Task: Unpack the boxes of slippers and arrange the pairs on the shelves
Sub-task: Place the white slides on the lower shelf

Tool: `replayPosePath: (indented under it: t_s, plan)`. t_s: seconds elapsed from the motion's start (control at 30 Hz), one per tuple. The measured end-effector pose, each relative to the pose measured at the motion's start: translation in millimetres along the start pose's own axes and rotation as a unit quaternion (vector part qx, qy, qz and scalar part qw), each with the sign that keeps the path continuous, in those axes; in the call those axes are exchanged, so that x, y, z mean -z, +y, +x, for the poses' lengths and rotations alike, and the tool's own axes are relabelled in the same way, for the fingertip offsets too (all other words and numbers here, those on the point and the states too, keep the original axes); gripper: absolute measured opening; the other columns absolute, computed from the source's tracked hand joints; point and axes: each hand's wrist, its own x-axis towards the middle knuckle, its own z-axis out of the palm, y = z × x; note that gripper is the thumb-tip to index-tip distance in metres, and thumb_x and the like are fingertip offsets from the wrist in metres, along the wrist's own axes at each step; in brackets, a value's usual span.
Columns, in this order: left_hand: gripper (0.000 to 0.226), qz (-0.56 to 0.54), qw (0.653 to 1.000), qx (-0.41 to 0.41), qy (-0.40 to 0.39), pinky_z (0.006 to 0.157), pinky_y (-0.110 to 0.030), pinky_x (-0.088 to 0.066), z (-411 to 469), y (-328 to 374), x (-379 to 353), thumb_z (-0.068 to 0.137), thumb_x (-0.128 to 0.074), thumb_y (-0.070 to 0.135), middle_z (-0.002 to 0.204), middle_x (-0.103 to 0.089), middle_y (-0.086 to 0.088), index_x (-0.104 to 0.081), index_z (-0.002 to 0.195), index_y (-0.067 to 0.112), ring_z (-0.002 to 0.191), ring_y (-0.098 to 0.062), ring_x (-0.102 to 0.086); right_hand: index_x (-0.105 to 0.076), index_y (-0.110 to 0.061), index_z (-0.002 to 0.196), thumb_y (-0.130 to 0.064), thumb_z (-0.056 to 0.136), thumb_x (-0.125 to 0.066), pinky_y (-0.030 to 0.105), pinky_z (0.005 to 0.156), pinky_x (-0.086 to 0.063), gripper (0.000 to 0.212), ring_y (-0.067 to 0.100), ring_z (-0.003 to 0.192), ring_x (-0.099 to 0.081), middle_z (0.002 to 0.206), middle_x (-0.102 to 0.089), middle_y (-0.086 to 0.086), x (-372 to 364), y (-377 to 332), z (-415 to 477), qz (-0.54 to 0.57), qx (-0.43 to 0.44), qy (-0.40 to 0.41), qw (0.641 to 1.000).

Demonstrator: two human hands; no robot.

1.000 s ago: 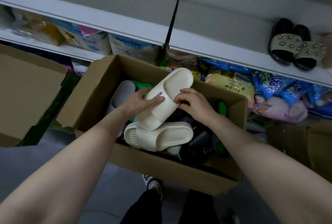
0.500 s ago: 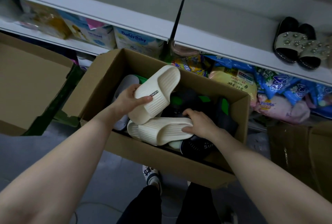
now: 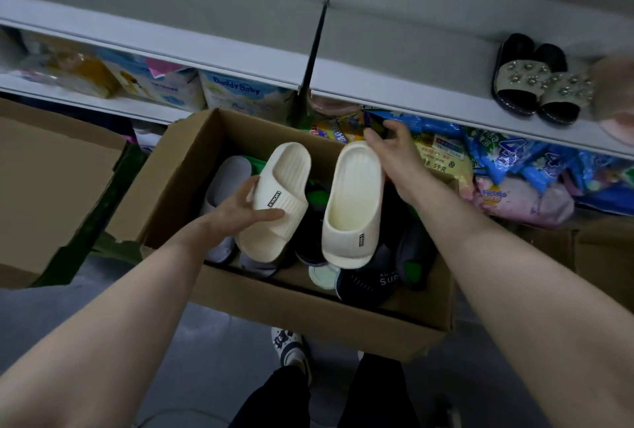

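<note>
At six o'clock, closest to me, one of my feet in a patterned shoe (image 3: 289, 345) shows below the front wall of the open cardboard box (image 3: 308, 314); a second cardboard box (image 3: 51, 184) stands at nine o'clock, so two boxes in all. Above the open box I hold two cream slippers, one per hand. My left hand (image 3: 240, 218) is clamped on the left cream slipper (image 3: 279, 201), thumb laid over its ribbed strap and fingers tucked under its side, the slipper tilted toward one o'clock. My right hand (image 3: 394, 158) has its fingers curled round the far end of the right cream slipper (image 3: 353, 208), strap end nearest me, footbed facing up. Beneath them the box holds a jumble: grey slippers (image 3: 226, 184) at nine o'clock and a dark slipper (image 3: 370, 285) at five o'clock; how many in total I cannot tell. Farther off, at two o'clock, the white shelf (image 3: 394, 100) carries one pair, two black studded slippers (image 3: 535, 84), touching side by side, with bright packets (image 3: 514, 170) stacked underneath.
</note>
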Motion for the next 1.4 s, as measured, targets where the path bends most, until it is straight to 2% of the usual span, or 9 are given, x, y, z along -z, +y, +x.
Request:
replayPosePath:
  t_s: [0.2, 0.37, 0.47, 0.6, 0.8, 0.93, 1.07, 1.2, 1.4]
  plan:
    - [0.088, -0.002, 0.999, -0.005, 0.036, 0.096, -0.04, -0.043, 8.9, -5.2, -16.9, 0.072, -0.081, 0.039, 0.132, -0.046, 0.004, -0.031, 0.143, 0.025, 0.118, -0.018, -0.046, -0.013, -0.039, 0.154, -0.077, 0.047, -0.076, 0.048, 0.112, -0.039, 0.13, 0.023, 0.135, -0.045, 0.154, -0.039, -0.002, -26.4, 63.7, -32.7, -0.043, -0.132, -0.149, 0.979]
    - [0.099, -0.069, 0.996, 0.035, 0.031, 0.1, -0.054, -0.046, 8.2, -22.4, -18.2, 0.06, -0.087, 0.044, 0.133, -0.051, 0.0, -0.033, 0.141, 0.027, 0.121, -0.025, -0.051, 0.004, -0.038, 0.155, -0.039, 0.056, -0.093, 0.041, 0.116, -0.03, 0.138, 0.013, 0.141, -0.027, 0.155, -0.027, -0.013, -19.6, 102.9, -60.3, -0.152, -0.101, -0.282, 0.942]
    - [0.1, -0.086, 0.995, 0.044, 0.032, 0.101, -0.055, -0.045, 6.7, -25.8, -19.5, 0.061, -0.088, 0.04, 0.134, -0.05, -0.001, -0.031, 0.142, 0.026, 0.121, -0.026, -0.051, 0.002, -0.041, 0.155, -0.04, 0.048, -0.095, 0.047, 0.118, -0.03, 0.144, 0.016, 0.142, -0.028, 0.155, -0.029, -0.01, -12.9, 105.1, -62.4, -0.167, -0.122, -0.307, 0.929]
    - [0.097, -0.112, 0.992, 0.044, 0.044, 0.099, -0.051, -0.047, 4.8, -24.2, -20.2, 0.064, -0.088, 0.033, 0.129, -0.05, 0.001, -0.03, 0.141, 0.026, 0.118, -0.024, -0.052, -0.021, -0.035, 0.152, -0.035, 0.047, -0.095, 0.048, 0.111, -0.04, 0.129, 0.017, 0.13, -0.047, 0.14, -0.051, -0.005, -8.8, 96.7, -61.9, -0.155, -0.126, -0.288, 0.937]
    - [0.085, -0.21, 0.976, 0.054, 0.032, 0.093, -0.046, -0.05, -0.4, -23.5, -9.4, 0.069, -0.082, 0.024, 0.127, -0.051, -0.003, -0.028, 0.134, 0.033, 0.114, -0.024, -0.053, -0.048, -0.032, 0.132, -0.018, 0.081, -0.08, 0.043, 0.094, -0.055, 0.062, 0.018, 0.109, -0.065, 0.122, -0.064, 0.005, -3.3, 70.5, -54.6, -0.033, -0.148, -0.273, 0.95]
    - [0.078, -0.25, 0.964, 0.065, 0.058, 0.092, -0.045, -0.05, 2.7, -23.0, -14.7, 0.074, -0.081, 0.023, 0.126, -0.051, -0.004, -0.03, 0.132, 0.027, 0.114, -0.026, -0.054, -0.036, -0.031, 0.145, -0.024, 0.086, -0.075, 0.041, 0.096, -0.053, 0.071, 0.021, 0.109, -0.064, 0.124, -0.061, 0.008, -4.2, 62.9, -50.9, 0.037, -0.156, -0.227, 0.961]
    - [0.068, -0.273, 0.958, 0.07, 0.059, 0.081, -0.041, -0.051, 4.1, -25.7, -26.2, 0.077, -0.079, 0.021, 0.119, -0.052, 0.002, -0.033, 0.127, 0.025, 0.109, -0.023, -0.054, -0.02, -0.04, 0.15, -0.031, 0.066, -0.091, 0.041, 0.107, -0.042, 0.111, 0.015, 0.127, -0.047, 0.137, -0.048, -0.01, -12.7, 72.8, -60.9, -0.117, -0.116, -0.287, 0.944]
    - [0.066, -0.305, 0.948, 0.066, 0.061, 0.08, -0.041, -0.053, 4.0, -29.0, -21.0, 0.077, -0.078, 0.021, 0.12, -0.054, -0.001, -0.033, 0.124, 0.027, 0.109, -0.024, -0.057, -0.018, -0.044, 0.152, -0.043, 0.055, -0.093, 0.044, 0.105, -0.045, 0.123, 0.018, 0.123, -0.053, 0.138, -0.051, -0.006, -18.4, 69.3, -57.9, -0.054, -0.125, -0.235, 0.962]
    - [0.079, -0.319, 0.947, 0.02, 0.018, 0.073, -0.038, -0.056, 4.2, -1.0, 6.8, 0.078, -0.078, 0.028, 0.123, -0.06, -0.009, -0.031, 0.141, 0.027, 0.106, -0.027, -0.063, -0.047, -0.035, 0.141, -0.026, 0.086, -0.073, 0.041, 0.083, -0.058, 0.061, 0.021, 0.098, -0.07, 0.118, -0.067, 0.007, -0.1, 23.6, -43.4, 0.133, -0.1, -0.153, 0.974]
